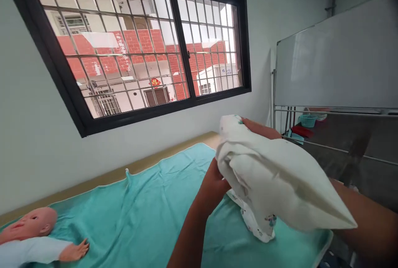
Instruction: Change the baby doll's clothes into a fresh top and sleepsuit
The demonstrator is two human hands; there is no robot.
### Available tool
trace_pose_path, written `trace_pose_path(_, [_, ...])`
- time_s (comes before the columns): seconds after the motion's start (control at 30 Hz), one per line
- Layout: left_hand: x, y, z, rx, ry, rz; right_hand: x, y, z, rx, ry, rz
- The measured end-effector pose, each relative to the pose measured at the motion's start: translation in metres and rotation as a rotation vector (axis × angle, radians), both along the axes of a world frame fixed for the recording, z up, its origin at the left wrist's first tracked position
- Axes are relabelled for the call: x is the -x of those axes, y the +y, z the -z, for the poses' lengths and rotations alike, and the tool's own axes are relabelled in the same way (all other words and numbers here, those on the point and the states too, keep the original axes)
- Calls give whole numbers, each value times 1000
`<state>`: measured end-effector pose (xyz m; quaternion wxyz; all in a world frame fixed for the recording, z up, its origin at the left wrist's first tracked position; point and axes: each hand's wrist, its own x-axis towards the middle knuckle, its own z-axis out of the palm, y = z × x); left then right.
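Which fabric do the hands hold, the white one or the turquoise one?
The white fabric, held up between left hand and right hand; the turquoise sheet lies spread below.

With our view taken as a clock face, the sheet point(149, 218) spreads over the table point(99, 180) from eight o'clock round to five, stopping short of the edge along the wall point(40, 147). On it at eight lies the doll point(34, 247), its head farther from us than its arm. At four we have the cloth point(273, 176) over the sheet, our left hand point(214, 185) at its left side, our right hand point(263, 129) behind it. The window point(182, 35) sits in the wall at eleven. The whiteboard point(338, 60) stands at two; beneath and beyond it, at three, is the basket point(307, 121)
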<state>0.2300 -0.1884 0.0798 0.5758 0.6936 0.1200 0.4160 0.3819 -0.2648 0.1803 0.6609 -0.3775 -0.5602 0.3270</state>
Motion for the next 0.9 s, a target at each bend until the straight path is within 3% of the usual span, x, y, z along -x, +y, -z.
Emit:
trace_pose_path(0.1, [42,1,-39,-84,87,-257,44,11,-35,-51,-132,-233])
trace_pose_path(0.17, [88,13,-58,-130,147,-578,67,15,-50,-22,-252,-389])
trace_pose_path(0.27, [168,30,-72,-226,307,-1029,87,23,-55,82,-465,-319])
trace_pose_path(0.33, [213,32,-75,-246,491,-1153,94,34,-47,164,-638,-206])
trace_pose_path(0.43, [252,21,-75,-307,598,-1122,103,58,-29,173,-879,-62])
trace_pose_path(0.6, [270,6,-74,-324,649,-1014,121,93,-15,191,-964,121])
trace_pose_path(0.67, [275,3,-73,-295,697,-981,125,95,-17,211,-928,105])
trace_pose_path(0.77, [284,-4,-71,-272,712,-972,127,87,-26,301,-880,-26])
trace_pose_path(0.9, [293,-18,-75,-232,731,-1028,128,88,-30,411,-972,-141])
